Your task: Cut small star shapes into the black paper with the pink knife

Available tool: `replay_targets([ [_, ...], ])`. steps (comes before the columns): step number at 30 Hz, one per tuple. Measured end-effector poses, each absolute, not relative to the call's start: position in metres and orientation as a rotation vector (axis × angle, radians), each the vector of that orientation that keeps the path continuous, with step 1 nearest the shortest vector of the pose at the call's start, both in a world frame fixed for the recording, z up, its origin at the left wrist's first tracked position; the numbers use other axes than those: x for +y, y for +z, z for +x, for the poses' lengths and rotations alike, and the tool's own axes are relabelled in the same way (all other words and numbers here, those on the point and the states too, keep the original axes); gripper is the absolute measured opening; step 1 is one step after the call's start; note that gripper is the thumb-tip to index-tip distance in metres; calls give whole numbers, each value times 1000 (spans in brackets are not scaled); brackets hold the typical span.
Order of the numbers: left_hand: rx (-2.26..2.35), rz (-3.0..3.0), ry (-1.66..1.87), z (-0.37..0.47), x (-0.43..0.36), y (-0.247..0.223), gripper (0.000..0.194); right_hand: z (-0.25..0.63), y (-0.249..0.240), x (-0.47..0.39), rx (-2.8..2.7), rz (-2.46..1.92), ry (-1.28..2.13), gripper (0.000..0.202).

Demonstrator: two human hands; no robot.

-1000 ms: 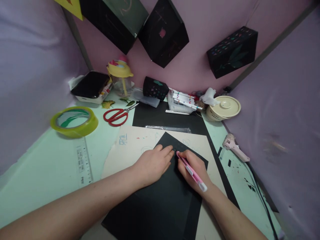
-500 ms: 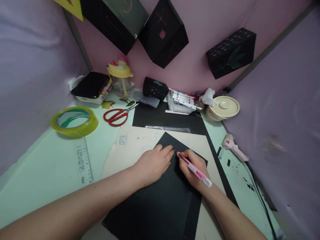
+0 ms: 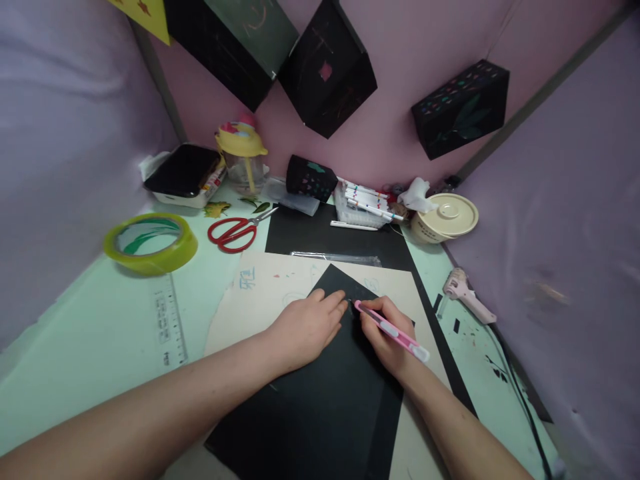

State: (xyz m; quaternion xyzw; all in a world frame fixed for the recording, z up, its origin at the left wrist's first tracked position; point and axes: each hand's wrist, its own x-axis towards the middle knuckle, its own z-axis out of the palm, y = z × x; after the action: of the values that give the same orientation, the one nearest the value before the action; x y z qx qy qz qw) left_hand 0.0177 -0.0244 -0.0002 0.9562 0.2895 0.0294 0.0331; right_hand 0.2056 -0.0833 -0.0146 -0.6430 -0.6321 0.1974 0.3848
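A black sheet (image 3: 320, 413) lies turned at an angle over a larger cream paper (image 3: 233, 310) with faint drawings. My left hand (image 3: 307, 330) rests flat on the black sheet's upper left part, fingers stretched to the right. Close to its fingertips, my right hand (image 3: 387, 333) is closed around a pink craft knife (image 3: 393, 330). The knife slants, its tip at the black sheet's upper part and its pale end toward my right wrist. Whether the tip touches the sheet is too small to tell.
Red scissors (image 3: 233, 235), yellow tape (image 3: 187, 248) and a clear ruler (image 3: 170, 320) lie at the left. Markers (image 3: 367, 200) sit at the back beside a lidded bowl (image 3: 445, 217). A glue gun (image 3: 469, 297) with a cable is at the right. Black boxes (image 3: 327, 70) hang above.
My right hand and the pink craft knife have shifted slightly to the right, and the knife's pale end has risen a little. My left hand has stayed in place.
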Motion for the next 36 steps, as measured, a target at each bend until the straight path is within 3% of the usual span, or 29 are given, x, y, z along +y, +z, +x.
replay_targets([
  [36,908,2936,111,18,-25,-2,42,207,-18,-81,-1771,-1612,376,3],
])
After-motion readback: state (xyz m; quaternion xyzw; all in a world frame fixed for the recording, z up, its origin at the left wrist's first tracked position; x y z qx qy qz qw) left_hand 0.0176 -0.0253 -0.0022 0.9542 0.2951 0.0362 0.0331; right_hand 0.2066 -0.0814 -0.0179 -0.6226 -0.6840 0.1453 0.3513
